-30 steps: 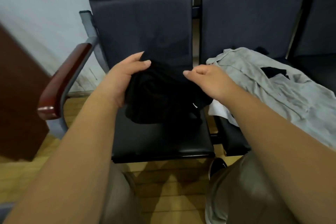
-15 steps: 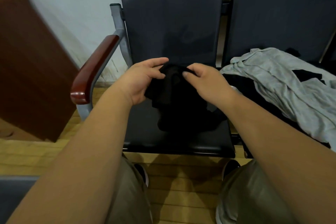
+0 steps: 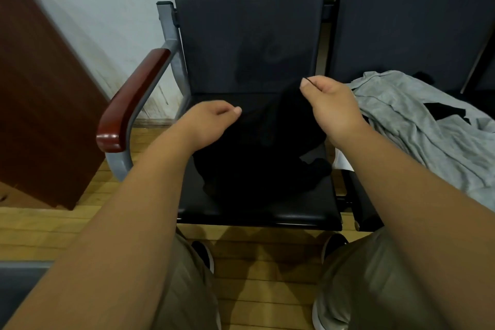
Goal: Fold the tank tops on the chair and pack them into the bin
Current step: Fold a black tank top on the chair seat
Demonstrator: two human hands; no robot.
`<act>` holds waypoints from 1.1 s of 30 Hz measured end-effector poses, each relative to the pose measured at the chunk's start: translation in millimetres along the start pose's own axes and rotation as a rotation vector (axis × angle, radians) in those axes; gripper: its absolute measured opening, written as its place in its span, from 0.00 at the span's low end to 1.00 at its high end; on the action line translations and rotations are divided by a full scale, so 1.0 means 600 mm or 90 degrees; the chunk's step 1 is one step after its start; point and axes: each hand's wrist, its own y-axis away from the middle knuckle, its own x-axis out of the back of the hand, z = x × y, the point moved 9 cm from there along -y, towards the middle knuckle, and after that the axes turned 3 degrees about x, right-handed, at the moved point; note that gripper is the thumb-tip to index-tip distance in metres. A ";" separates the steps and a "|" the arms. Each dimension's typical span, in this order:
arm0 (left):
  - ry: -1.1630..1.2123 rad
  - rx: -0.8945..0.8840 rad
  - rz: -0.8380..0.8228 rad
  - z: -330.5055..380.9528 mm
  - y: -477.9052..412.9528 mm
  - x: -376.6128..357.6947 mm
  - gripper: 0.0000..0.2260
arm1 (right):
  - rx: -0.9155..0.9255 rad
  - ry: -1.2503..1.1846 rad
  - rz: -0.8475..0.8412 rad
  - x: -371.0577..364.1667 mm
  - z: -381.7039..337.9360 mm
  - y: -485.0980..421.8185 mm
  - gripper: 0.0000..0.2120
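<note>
From the head camera we are looking down on a black-cushioned chair (image 3: 308, 211), and both hands are working over its seat. The left hand (image 3: 211, 120) is curling its fingers and pinching 1 edge of the black tank top (image 3: 257, 158), thumb pressing on the fabric. The right hand (image 3: 332, 104) is pinching another edge, thumb against forefinger, and is holding it higher and further back than the left. The 2 hands are sitting well apart, with the cloth stretching between them. The tank top's lower part is bunching on the seat cushion, black on black, so we are struggling to trace its outline. On the next seat to the right a grey garment (image 3: 417, 126) is lying crumpled, with a black patch showing on it. A red-brown armrest (image 3: 131, 104) is standing left of the left hand, and a brown wooden panel (image 3: 40, 88) is showing beyond it.
</note>
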 end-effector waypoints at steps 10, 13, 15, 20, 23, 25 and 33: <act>0.155 -0.086 -0.072 0.068 0.014 -0.078 0.04 | 0.007 -0.087 -0.140 -0.049 -0.039 0.029 0.05; 0.122 -0.010 -0.037 0.043 0.002 -0.067 0.07 | -0.008 -0.117 -0.125 -0.040 -0.036 0.029 0.05; 0.112 0.018 -0.012 0.032 -0.003 -0.054 0.07 | -0.014 -0.112 -0.103 -0.029 -0.030 0.025 0.05; 0.202 0.046 -0.026 0.009 -0.011 -0.040 0.12 | -0.040 -0.013 -0.015 0.006 0.006 0.006 0.07; 0.419 0.046 -0.072 0.009 -0.016 -0.041 0.12 | -0.063 0.048 0.021 0.020 0.034 -0.004 0.13; 0.489 0.035 -0.058 0.012 -0.015 -0.034 0.10 | -0.068 0.084 0.015 0.024 0.045 -0.011 0.15; 0.507 -0.018 -0.085 0.042 0.008 -0.042 0.09 | -0.008 0.103 -0.265 -0.058 0.007 0.026 0.19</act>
